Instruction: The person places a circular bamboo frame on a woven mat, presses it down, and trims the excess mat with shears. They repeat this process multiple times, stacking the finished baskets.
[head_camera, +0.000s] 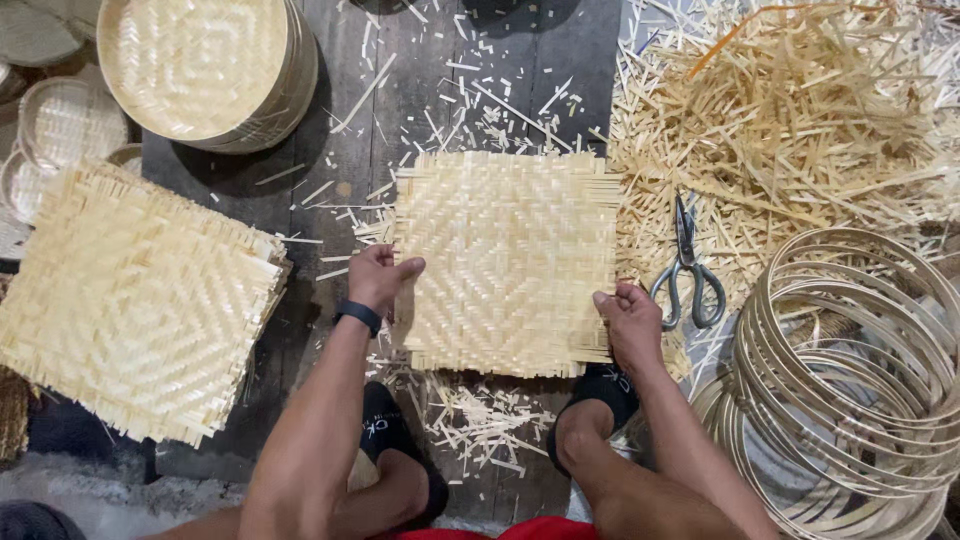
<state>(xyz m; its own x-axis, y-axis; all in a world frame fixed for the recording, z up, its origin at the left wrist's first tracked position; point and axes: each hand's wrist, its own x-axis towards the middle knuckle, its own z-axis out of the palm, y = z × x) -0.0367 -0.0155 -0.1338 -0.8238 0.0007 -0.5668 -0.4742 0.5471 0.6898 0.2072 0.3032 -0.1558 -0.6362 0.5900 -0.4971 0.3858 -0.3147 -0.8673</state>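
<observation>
My left hand (378, 280) sits at center-left of frame, thumb out to the right, pinching the left edge of the square woven bamboo mat (508, 262); black band on that wrist. My right hand (626, 318) is at center-right, fingers curled, gripping the mat's lower right edge. The mat lies flat in the middle of the frame on the dark wooden floor (340, 150), w/ loose strip ends sticking out on all four sides.

Left of frame: a stack of woven mats (135, 305), same kind, turned at an angle, well apart from my left hand. Upper left: a stack of round bamboo trays (205, 65), w/ a few smaller round baskets (60, 125) at the far left edge.

Upper right: a big pile of bamboo offcuts (800, 120), touching the mat's right side. Scissors (688, 268) lie on the pile's lower edge, handles toward me, just beside my right hand. Lower right: a heap of bamboo hoops (850, 380), stacked loosely, near my right forearm.

Small cuttings (480, 420) are scattered on the floor above & below the mat. My feet in black socks show at the bottom, just under the mat's lower edge; knees at bottom center.
</observation>
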